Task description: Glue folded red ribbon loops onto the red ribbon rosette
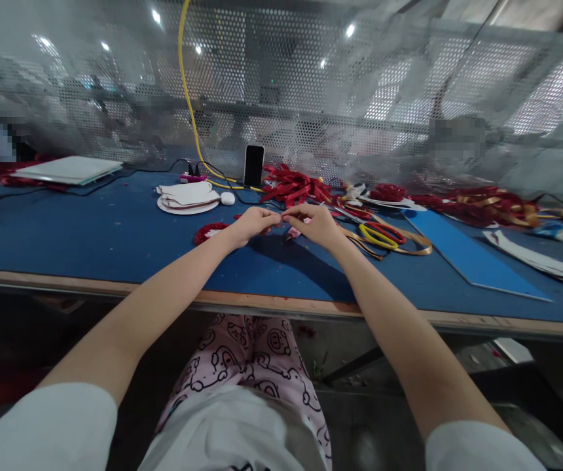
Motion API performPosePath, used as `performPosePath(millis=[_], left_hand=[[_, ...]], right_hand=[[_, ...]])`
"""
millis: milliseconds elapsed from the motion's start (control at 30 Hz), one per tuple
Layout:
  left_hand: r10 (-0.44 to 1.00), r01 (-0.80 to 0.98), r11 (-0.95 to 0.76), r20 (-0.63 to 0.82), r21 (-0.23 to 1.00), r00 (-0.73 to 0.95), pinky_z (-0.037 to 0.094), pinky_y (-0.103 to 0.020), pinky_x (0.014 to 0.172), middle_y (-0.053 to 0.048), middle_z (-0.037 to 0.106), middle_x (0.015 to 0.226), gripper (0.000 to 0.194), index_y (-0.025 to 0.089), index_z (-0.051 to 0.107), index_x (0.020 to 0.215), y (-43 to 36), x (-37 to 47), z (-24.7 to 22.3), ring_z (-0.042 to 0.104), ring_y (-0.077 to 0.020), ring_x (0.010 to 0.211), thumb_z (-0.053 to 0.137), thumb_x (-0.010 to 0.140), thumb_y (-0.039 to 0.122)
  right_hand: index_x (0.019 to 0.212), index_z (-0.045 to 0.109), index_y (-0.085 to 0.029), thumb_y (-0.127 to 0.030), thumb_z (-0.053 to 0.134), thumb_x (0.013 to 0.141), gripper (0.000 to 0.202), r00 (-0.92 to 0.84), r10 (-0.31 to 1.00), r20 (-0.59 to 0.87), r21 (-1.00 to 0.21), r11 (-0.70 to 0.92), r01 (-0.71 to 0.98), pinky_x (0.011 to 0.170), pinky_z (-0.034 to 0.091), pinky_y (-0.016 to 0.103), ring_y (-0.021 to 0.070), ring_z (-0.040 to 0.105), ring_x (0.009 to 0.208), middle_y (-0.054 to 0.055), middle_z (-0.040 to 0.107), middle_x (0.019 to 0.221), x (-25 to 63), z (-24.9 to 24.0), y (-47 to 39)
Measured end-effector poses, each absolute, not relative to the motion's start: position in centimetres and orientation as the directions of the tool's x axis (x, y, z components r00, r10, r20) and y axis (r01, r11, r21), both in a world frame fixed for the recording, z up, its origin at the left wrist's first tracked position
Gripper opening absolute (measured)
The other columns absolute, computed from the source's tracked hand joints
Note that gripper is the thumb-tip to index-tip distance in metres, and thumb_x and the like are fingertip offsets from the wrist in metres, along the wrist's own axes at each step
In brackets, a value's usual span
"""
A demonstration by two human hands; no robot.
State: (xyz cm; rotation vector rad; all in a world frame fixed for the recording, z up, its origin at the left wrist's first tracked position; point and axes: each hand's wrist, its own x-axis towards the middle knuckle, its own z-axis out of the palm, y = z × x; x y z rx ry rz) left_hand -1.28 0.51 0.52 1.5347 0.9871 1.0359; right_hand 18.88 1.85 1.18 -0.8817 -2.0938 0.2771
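Above the blue table, my left hand and my right hand meet at the fingertips. Both are pinched, and whatever lies between the fingers is too small to make out. Beside my left hand is a dark red round piece with a white part, partly hidden by the wrist. A small pink object shows just below my right hand's fingers. Red ribbons are heaped behind both hands. Scissors with yellow and red handles lie right of my right hand, among gold ribbon.
A phone stands upright at the back, near a yellow cable. White cut pieces are stacked at left, with boards farther left. To the right lie a blue board, more ribbon and white strips.
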Motion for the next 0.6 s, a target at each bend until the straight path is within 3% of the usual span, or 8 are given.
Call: performPosePath(millis=[333, 600], left_hand=[[0.935, 0.116, -0.219, 0.175, 0.969, 0.308, 0.033, -0.024, 0.057, 0.002, 0.056, 0.062, 0.016, 0.015, 0.067, 0.068, 0.97, -1.34, 0.23, 0.043, -0.0081, 0.055, 0.066, 0.077, 0.028], [0.956, 0.061, -0.133, 0.112, 0.989, 0.271, 0.037, -0.023, 0.059, -0.004, 0.069, 0.08, 0.022, 0.014, 0.073, 0.082, 0.79, -1.45, 0.39, 0.047, -0.0076, 0.06, 0.076, 0.078, 0.036]], right_hand=[[0.091, 0.081, -0.02, -0.037, 0.07, 0.083, 0.022, -0.426, 0.681, 0.595, -0.515, 0.731, 0.448, 0.066, 0.049, 0.03, 0.0166, 0.063, 0.068, 0.005, 0.075, 0.079, 18.73, 1.26, 1.7], [0.089, 0.079, -0.02, -0.036, 0.068, 0.083, 0.02, -0.404, 0.65, 0.643, -0.454, 0.749, 0.482, 0.066, 0.047, 0.03, 0.0169, 0.061, 0.069, 0.006, 0.074, 0.081, 18.94, 1.34, 1.89]])
